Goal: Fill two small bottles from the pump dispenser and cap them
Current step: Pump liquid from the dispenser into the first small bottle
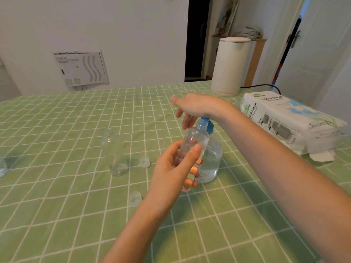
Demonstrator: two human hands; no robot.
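My left hand [175, 168] grips a small clear bottle [193, 141], held tilted with its mouth under the blue pump head [207, 124]. My right hand [195, 107] rests on top of that pump head, palm down, fingers hanging loosely. The clear pump dispenser [211, 160] stands on the table behind the held bottle, partly hidden by it, with liquid inside. A second small clear bottle [115, 152] stands uncapped to the left. Two clear caps lie on the cloth, one cap [144, 161] near the second bottle, the other cap [135, 198] closer to me.
A green checked tablecloth [66, 196] covers the table. A pack of tissue paper [288, 120] lies at the right. A white kettle [229, 66] with a black cord stands at the far right edge. Another clear object [2, 166] shows at the left border.
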